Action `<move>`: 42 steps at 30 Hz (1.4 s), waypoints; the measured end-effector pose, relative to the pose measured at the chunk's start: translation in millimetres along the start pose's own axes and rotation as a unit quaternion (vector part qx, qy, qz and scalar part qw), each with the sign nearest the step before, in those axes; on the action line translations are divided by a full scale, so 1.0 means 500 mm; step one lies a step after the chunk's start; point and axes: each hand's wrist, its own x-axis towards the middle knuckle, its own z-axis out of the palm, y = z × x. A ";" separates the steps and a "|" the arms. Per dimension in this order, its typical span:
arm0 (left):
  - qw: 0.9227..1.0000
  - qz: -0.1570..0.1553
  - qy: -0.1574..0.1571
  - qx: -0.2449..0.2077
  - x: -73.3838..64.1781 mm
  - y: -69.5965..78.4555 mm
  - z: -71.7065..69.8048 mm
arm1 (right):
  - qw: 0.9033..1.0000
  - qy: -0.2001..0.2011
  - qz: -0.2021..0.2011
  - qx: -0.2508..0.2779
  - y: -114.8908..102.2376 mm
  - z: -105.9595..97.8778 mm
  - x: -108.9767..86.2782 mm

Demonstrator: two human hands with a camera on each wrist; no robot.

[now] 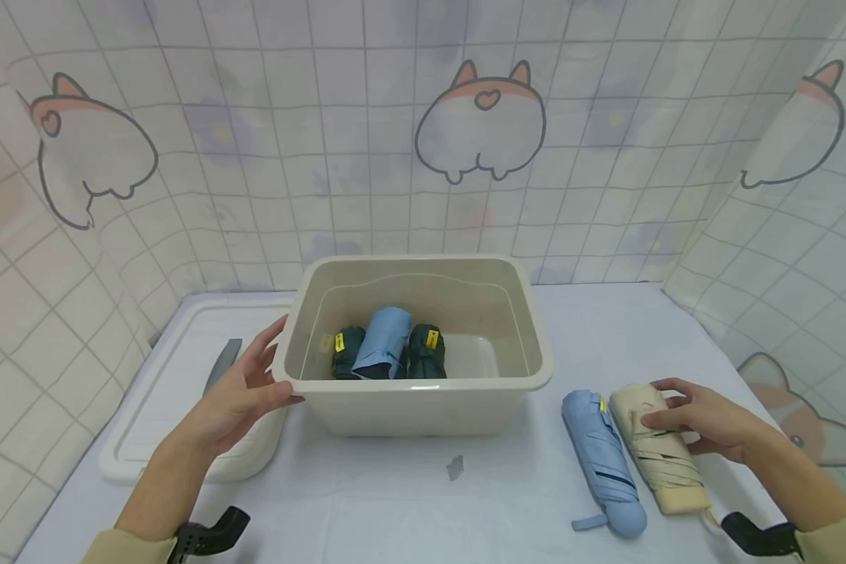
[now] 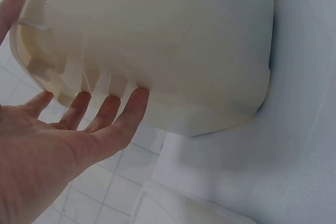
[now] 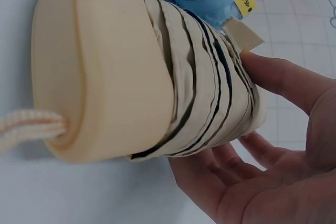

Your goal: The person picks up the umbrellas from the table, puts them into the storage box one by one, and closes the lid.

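Observation:
My left hand [image 1: 236,395] grips the front left corner of a beige plastic bin [image 1: 423,409], fingertips against the outer wall under the rim in the left wrist view. A blue folded umbrella [image 1: 384,341] lies inside, between two dark green rolled bundles with yellow tags, one being the right bundle [image 1: 427,352]. At the right, my right hand [image 1: 712,423] holds a cream folded umbrella [image 1: 652,439], thumb on its top and fingers at its far side. Its smooth handle end [image 3: 105,72] and cord loop face the right wrist camera. Alongside lies another blue folded umbrella [image 1: 602,462].
Left of the bin, a white lid [image 1: 155,407] lies on the white-covered table [image 1: 366,501] with a grey strip-like item [image 1: 222,364] on it. A small grey patch [image 1: 455,468] marks the cloth in front. Tile-patterned sheeting [image 1: 366,157] surrounds the back and sides.

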 end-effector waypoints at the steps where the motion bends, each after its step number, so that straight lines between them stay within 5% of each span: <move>1: 1.000 0.000 0.000 0.000 0.000 0.000 0.000 | 1.000 0.000 -0.001 0.001 0.000 -0.001 0.000; 14: 1.000 -0.005 0.004 0.002 -0.001 0.003 0.000 | 0.998 -0.013 -0.048 0.038 -0.013 -0.039 0.002; 42: 1.000 -0.006 0.010 0.009 -0.001 0.005 0.002 | 0.991 0.017 -0.108 0.075 -0.205 -0.067 0.029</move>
